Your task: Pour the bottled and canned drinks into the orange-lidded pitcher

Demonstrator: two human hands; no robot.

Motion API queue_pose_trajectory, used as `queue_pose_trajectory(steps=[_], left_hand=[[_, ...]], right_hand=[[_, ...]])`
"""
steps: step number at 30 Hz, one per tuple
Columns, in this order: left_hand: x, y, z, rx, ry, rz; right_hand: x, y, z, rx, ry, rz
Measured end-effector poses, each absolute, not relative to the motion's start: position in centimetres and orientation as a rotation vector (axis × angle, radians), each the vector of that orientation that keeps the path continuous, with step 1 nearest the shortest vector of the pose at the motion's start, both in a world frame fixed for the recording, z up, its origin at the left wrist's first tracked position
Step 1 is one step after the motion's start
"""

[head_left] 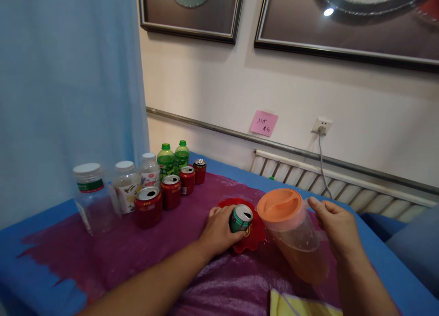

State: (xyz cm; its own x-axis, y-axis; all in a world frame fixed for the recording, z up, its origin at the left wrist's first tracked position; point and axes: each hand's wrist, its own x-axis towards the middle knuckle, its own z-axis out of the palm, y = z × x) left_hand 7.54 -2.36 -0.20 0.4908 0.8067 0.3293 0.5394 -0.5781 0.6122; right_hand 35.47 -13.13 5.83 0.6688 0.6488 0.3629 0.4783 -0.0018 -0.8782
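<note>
My left hand (219, 229) is wrapped round a small green can (240, 218) with an opened top, over a red scalloped mat (252, 240). The can leans slightly to the right. In my right hand (334, 224) is the handle of a clear plastic pitcher (298, 243), which has an orange lid (280, 205). Brownish liquid lies in the pitcher's lower part. The pitcher is tilted, its lid end toward the can, and no stream of liquid shows between them.
Red cans (148, 208) stand in a row at the left, beside clear jars with white lids (92, 201) and two green bottles (166, 160). A yellow cloth (302, 304) lies at the front edge. Behind the table are a radiator (291, 172) and a socket (321, 125).
</note>
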Motion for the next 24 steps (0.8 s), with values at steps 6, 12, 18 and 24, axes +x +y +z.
queue_pose_trajectory(steps=[6, 12, 18, 24], left_hand=[[7.47, -2.37, -0.37, 2.322, 1.102, 0.849], [7.46, -2.45, 0.01, 2.305, 1.124, 0.836], [7.46, -2.49, -0.01, 2.306, 1.133, 0.818], [7.5, -2.58, -0.18, 2.312, 1.119, 0.82]], right_hand=[[35.71, -13.13, 5.56, -1.663, -0.972, 0.145], [35.08, -13.17, 5.74, -1.646, -0.996, 0.138], [34.93, -13.2, 5.91, -1.716, -0.956, 0.156], [35.19, -13.17, 5.74, -1.73, -0.952, 0.164]])
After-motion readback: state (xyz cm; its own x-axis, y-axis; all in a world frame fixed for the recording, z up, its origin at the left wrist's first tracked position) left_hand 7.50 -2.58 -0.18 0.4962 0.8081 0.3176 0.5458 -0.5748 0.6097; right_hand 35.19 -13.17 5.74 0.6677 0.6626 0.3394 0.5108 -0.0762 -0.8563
